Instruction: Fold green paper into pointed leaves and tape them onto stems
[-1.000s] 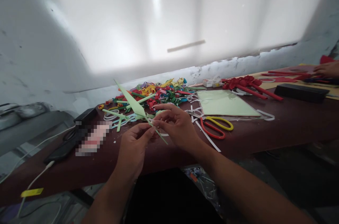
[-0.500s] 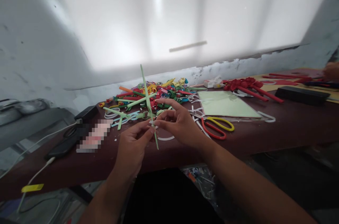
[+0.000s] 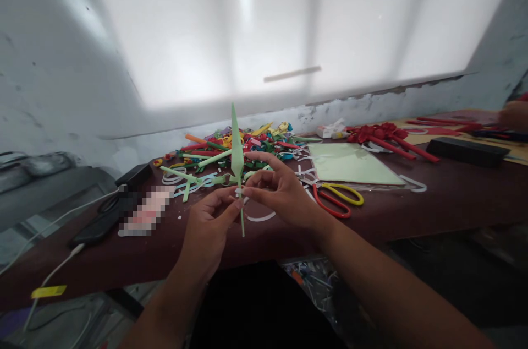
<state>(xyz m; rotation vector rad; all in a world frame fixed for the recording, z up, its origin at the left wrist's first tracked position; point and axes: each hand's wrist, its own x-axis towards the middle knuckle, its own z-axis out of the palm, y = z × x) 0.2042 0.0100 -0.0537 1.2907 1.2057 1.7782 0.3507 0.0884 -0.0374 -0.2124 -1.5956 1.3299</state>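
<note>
Both hands hold a light green folded-paper piece upright above the table. Its upper part is a long pointed blade, and a thin stem runs down below my fingers. My left hand pinches the stem between thumb and fingers. At the same spot my right hand has thumb and fingertip closed on it, its index finger stretched out near the blade's base. A small white bit, perhaps tape, shows between the fingertips. Behind lies a heap of colourful paper pieces. Scissors with red and yellow handles rest right of my right hand.
A light green paper sheet lies on the dark red table. Red paper flowers and a black case are farther right. At left are a black phone-like device and cable. Another person's hand appears at far right.
The green paper piece has turned so its broad face shows, and its tip has swung right to stand nearly upright. Both hands keep their hold in almost the same place.
</note>
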